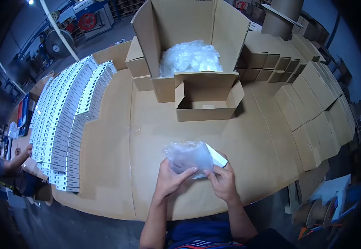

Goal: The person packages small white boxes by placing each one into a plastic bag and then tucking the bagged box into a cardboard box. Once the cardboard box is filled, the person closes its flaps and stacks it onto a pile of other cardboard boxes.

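Near the front of the cardboard-covered table, both hands hold a clear plastic bag (190,157). My left hand (171,179) grips its left side, the thumb lying over the front. A small white box (217,156) sticks out at the bag's right end; how much of it lies inside is hard to make out. My right hand (223,181) holds the box and the bag's edge, with thumb and fingers closed round them. Beyond the hands stands an open brown carton (205,115) with its flaps up.
Stacked small white boxes (62,120) line the left side. A tall carton (184,25) at the back holds a heap of clear plastic bags (191,57). Folded brown cartons (313,103) are piled on the right. Another person (12,166) is beyond the left edge.
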Tool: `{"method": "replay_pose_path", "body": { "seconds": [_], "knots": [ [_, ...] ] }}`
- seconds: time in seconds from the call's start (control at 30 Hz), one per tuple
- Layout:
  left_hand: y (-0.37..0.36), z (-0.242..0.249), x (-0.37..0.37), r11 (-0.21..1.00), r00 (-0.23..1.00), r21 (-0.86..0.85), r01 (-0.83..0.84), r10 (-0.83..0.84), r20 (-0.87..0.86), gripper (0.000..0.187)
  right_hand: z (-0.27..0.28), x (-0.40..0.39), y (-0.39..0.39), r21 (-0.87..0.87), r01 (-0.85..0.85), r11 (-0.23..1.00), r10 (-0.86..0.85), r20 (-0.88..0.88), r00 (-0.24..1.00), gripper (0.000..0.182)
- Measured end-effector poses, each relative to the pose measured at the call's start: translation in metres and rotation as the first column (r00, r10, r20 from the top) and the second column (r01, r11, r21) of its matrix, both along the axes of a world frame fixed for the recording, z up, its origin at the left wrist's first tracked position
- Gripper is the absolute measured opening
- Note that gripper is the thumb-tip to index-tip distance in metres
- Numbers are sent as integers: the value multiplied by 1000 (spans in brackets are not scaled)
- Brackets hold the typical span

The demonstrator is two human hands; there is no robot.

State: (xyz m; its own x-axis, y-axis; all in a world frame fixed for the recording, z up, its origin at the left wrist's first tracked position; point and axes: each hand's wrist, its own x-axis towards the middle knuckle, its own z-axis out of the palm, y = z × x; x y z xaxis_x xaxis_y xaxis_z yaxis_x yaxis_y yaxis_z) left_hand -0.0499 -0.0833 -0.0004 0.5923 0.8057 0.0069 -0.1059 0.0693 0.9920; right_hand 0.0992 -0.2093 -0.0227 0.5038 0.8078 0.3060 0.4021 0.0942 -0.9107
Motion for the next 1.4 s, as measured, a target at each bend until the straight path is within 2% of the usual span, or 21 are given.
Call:
{"method": "replay_pose_path", "body": {
  "seconds": [0.03,0.1,0.13,0.2,0.27,0.3,0.4,0.43,0.5,0.63,0.77,0.8,0.93,1.03,1.07,1.17,1.23,1.33,1.4],
  "knots": [
    [0,0,0,1000,998,-21,16,-17,-57,46,8,1,-1,24,-29,999,28,3,1000,15],
    [-1,2,-4,988,990,150,31,-9,-143,47,24,5,-2,72,-76,995,75,14,997,12],
    [-3,2,-5,972,983,230,48,-4,-186,47,10,10,-8,171,-34,985,62,-163,985,16],
    [-8,3,-9,941,980,335,48,21,-200,44,12,40,-29,99,0,995,19,-194,981,24],
    [-14,-1,-12,913,978,406,53,35,-207,43,32,51,-27,181,91,979,-40,-269,962,34],
    [-16,-4,-13,903,977,426,55,38,-208,43,46,49,-21,293,170,941,-67,-331,941,41],
    [-22,-4,-14,885,977,460,69,33,-209,42,88,45,0,516,-7,856,57,-80,995,47],
    [-23,-3,-15,881,977,468,73,31,-211,42,98,45,-1,469,-100,878,113,-1,994,49],
    [-26,4,-15,870,977,485,87,21,-213,42,105,52,10,444,-343,828,312,144,939,46],
    [-30,5,-18,889,970,450,81,34,-241,43,123,53,20,255,-542,801,511,181,840,44],
    [-33,5,-22,881,967,468,70,56,-249,43,138,55,25,76,-624,778,574,318,754,36],
    [-34,4,-22,883,966,465,67,59,-251,43,135,52,29,106,-635,765,580,314,752,29],
    [-36,2,-22,884,969,467,41,78,-233,45,133,39,32,47,-634,772,613,207,763,24],
    [-34,-1,-25,916,962,401,30,83,-262,46,114,35,34,140,-587,797,581,86,809,26],
    [-32,-3,-25,936,970,352,26,61,-236,47,107,39,36,124,-597,793,590,90,802,33],
    [-31,-7,-28,975,985,218,29,10,-174,47,96,41,35,132,-578,805,583,0,812,35],
    [-32,-2,-27,986,989,163,40,-15,-148,43,89,42,33,91,-535,840,539,-23,842,35],
    [-34,-19,-25,997,996,-69,42,-36,85,32,83,45,30,7,-490,871,490,-52,870,34],
    [-33,-30,-25,992,999,-124,32,-28,36,31,80,46,27,-23,-515,857,507,-137,851,32]
  ]
}}
